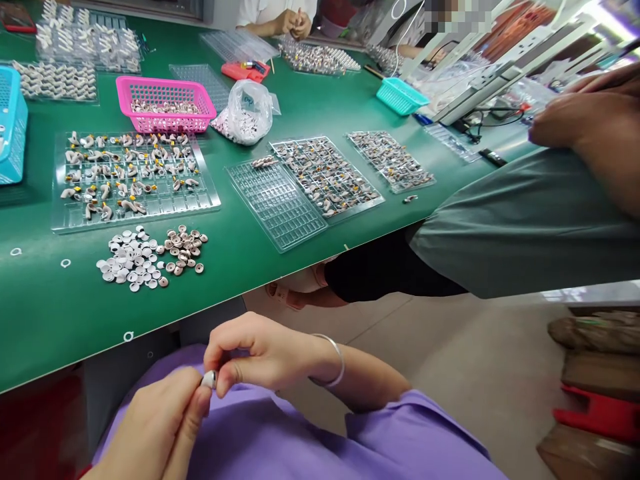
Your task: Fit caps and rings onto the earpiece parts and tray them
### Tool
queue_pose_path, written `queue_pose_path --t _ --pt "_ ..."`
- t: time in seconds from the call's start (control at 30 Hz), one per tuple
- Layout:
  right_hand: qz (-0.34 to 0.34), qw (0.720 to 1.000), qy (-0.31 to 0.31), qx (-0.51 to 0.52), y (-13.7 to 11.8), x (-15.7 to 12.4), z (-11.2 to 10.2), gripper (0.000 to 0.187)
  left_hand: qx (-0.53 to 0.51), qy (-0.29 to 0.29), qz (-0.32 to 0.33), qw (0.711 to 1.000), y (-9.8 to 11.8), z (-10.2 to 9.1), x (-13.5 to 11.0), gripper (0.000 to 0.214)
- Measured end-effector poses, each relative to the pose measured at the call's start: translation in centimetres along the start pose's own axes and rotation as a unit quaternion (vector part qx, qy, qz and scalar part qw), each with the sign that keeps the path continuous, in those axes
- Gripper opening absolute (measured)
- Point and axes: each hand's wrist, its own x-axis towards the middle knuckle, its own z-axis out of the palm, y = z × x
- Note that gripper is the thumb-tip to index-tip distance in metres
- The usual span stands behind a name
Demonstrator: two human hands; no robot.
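A small white earbud shell (209,380) with a dark edge is pinched between the thumb and finger of my left hand (157,417), above my lap. My right hand (265,353), with a silver bangle at the wrist, closes its thumb and forefinger on the other side of the same shell. Beyond the hands, on the green table, lie a pile of white round caps (131,260) and a smaller pile of beige caps (185,248). Behind them a clear tray (210,197) holds rows of earbud parts with orange tabs.
A pink basket (170,85) and a bag of small parts (245,117) stand further back. More trays (283,213) lie to the right. A co-worker's leg (530,227) is beside the table edge at right; another person's hands (295,23) are across the table.
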Motion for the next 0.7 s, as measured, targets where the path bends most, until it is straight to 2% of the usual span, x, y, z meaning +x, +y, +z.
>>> queue_pose_path --t 0.13,0.23,0.43,0.53,0.63,0.7 --pt "0.004 0.996 -0.088 -0.022 -0.3 0.4 -1.2 0.017 -0.026 -0.036 -0.009 0.999 -0.2 0.3 0.0 0.028" --pt "0.015 0.994 -0.108 0.008 -0.1 0.7 -1.1 0.028 -0.045 -0.051 -0.013 0.998 -0.2 0.4 0.0 0.028" --pt "0.037 0.994 -0.065 0.076 0.2 0.7 0.0 0.038 -0.041 -0.073 -0.015 0.996 -0.5 0.3 -0.3 0.028" --pt "0.041 0.996 -0.029 0.080 0.3 0.4 0.6 0.027 -0.030 -0.073 -0.017 0.997 -0.6 0.5 -0.3 0.027" --pt "0.047 0.996 0.006 0.073 0.6 0.1 1.0 0.010 -0.026 -0.040 -0.019 0.999 -0.6 0.6 -0.2 0.027" --pt "0.055 0.996 0.014 0.075 0.6 0.1 1.0 0.008 -0.032 -0.027 -0.024 0.999 -0.6 0.6 0.0 0.027"
